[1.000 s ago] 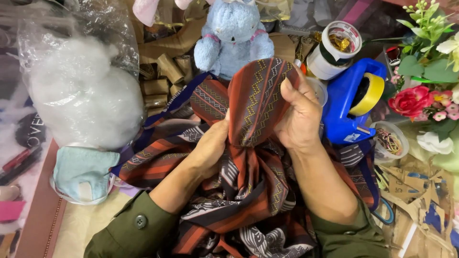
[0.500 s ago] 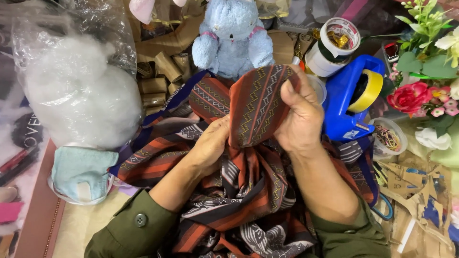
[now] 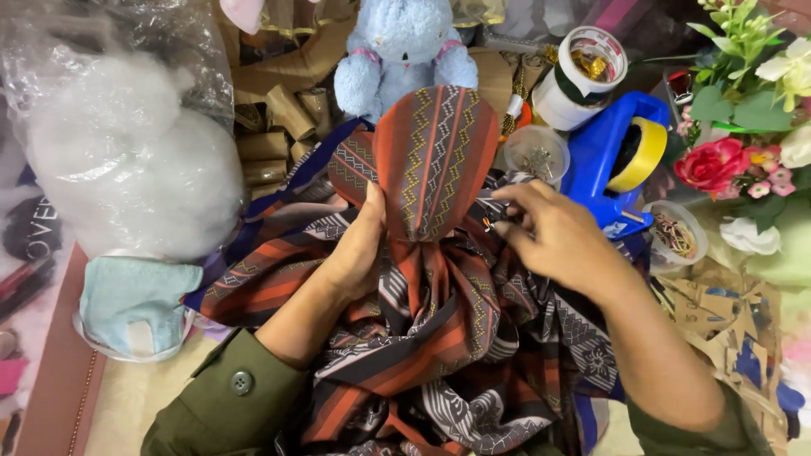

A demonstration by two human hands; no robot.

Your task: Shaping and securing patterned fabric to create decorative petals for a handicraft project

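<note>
Gripping the neck of a rust-striped woven cloth bundle (image 3: 435,160), left hand (image 3: 359,245) is closed under its rounded, stuffed top, mid-tabletop. Right hand (image 3: 553,236) pinches a small item at the neck, too small to identify. Behind: one blue plush bear (image 3: 401,51), one blue tape dispenser (image 3: 612,160), one clear bag of white stuffing (image 3: 118,152).

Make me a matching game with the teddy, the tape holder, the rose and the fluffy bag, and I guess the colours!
Things:
1. teddy
2. tape holder
3. rose
4. bag of stuffing

Colours:
A. white
B. pink-red
C. pale blue
D. bright blue

Pairs: 1-C, 2-D, 3-B, 4-A
</note>
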